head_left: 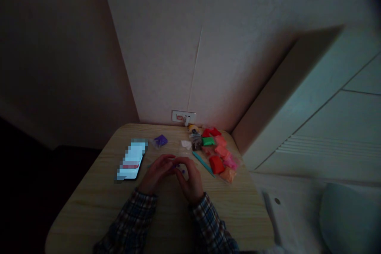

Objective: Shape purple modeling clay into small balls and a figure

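My left hand (pixel 157 172) and my right hand (pixel 190 178) meet over the middle of a small wooden table (pixel 98 202). Their fingertips pinch together on a small purple piece of clay (pixel 177 166); its shape is too small and dark to make out. Both sleeves are plaid. A purple clay packet (pixel 161 140) lies just beyond my left hand. A teal stick-like tool (pixel 202 162) lies on the table right of my right hand.
A lit phone (pixel 132 160) lies left of my hands. Several clay packets, red (pixel 216 164), green (pixel 208 141), pink and orange, are piled at the right back. A wall socket (pixel 183 117) sits behind the table. A white cabinet (pixel 327 119) stands to the right.
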A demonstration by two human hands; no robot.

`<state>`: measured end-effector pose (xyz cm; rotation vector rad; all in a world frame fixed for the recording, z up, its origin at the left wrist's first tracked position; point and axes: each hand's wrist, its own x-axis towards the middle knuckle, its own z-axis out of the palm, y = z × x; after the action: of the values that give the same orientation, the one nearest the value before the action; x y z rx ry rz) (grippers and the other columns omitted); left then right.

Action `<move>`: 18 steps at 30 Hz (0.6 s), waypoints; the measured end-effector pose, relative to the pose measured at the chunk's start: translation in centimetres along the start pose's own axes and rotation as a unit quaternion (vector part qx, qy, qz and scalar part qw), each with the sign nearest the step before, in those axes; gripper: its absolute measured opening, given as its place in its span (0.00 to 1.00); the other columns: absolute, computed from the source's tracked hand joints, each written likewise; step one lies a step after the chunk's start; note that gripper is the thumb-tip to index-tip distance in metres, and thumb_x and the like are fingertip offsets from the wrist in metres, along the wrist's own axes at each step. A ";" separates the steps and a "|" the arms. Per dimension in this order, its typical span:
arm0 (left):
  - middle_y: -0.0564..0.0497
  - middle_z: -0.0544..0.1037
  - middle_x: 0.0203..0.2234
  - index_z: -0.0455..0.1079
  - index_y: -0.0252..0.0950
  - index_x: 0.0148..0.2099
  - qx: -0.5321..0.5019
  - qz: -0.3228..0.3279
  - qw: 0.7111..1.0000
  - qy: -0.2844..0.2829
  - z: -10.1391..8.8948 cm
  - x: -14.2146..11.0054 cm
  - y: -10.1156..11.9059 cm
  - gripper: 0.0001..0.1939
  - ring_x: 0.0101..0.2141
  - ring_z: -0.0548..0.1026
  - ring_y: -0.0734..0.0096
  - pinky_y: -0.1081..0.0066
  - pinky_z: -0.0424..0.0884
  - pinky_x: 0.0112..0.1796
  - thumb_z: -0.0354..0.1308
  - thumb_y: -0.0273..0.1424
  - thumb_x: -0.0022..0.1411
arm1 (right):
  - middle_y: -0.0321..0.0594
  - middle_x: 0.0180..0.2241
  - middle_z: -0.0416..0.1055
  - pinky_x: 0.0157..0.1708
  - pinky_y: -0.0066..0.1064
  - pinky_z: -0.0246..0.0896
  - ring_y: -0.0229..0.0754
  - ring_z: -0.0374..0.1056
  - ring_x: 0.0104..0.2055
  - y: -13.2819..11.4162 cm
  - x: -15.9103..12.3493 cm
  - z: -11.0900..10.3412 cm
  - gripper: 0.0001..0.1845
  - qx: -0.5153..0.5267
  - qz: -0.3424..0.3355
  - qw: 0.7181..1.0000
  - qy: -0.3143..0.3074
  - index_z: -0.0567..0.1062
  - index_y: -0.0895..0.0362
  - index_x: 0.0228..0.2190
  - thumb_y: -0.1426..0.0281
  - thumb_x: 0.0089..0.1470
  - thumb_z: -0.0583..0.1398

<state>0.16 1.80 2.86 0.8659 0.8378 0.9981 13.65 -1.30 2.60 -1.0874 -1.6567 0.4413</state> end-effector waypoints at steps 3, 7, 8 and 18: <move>0.50 0.77 0.31 0.69 0.35 0.41 0.002 -0.002 1.000 -0.013 0.1 0.0 -0.1 0.16 0.35 0.73 0.68 0.70 0.69 0.36 0.63 0.31 0.47 | 0.40 0.36 0.71 0.41 0.35 0.61 0.42 0.66 0.39 0.1 -0.2 0.0 0.09 -0.012 -0.025 1.000 0.004 0.68 0.56 0.38 0.73 0.53 0.55; 0.51 0.78 0.31 0.68 0.35 0.42 -0.013 -0.004 0.999 -0.037 -0.3 0.1 -0.2 0.17 0.33 0.74 0.68 0.72 0.68 0.34 0.62 0.28 0.47 | 0.40 0.37 0.71 0.41 0.37 0.60 0.42 0.65 0.40 0.0 -0.3 0.1 0.11 -0.006 -0.048 0.999 -0.005 0.68 0.55 0.40 0.73 0.53 0.55; 0.51 0.78 0.31 0.68 0.35 0.43 -0.019 -0.006 0.999 -0.042 -0.5 0.1 -0.3 0.18 0.33 0.74 0.68 0.72 0.68 0.34 0.62 0.27 0.47 | 0.40 0.37 0.71 0.41 0.37 0.60 0.42 0.65 0.41 0.0 -0.4 0.1 0.11 -0.002 -0.052 0.999 -0.006 0.67 0.55 0.40 0.73 0.53 0.55; 0.52 0.78 0.30 0.70 0.36 0.39 -0.018 -0.022 0.999 -0.030 -1.3 0.0 -1.1 0.16 0.34 0.74 0.68 0.70 0.69 0.36 0.63 0.24 0.45 | 0.41 0.38 0.70 0.43 0.37 0.61 0.43 0.65 0.42 0.1 -0.6 0.4 0.11 -0.004 -0.047 0.999 -0.018 0.68 0.54 0.40 0.71 0.54 0.53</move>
<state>-0.60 1.72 1.32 0.8389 0.7831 0.9417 13.39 -1.61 2.02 -1.0076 -1.7346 0.3955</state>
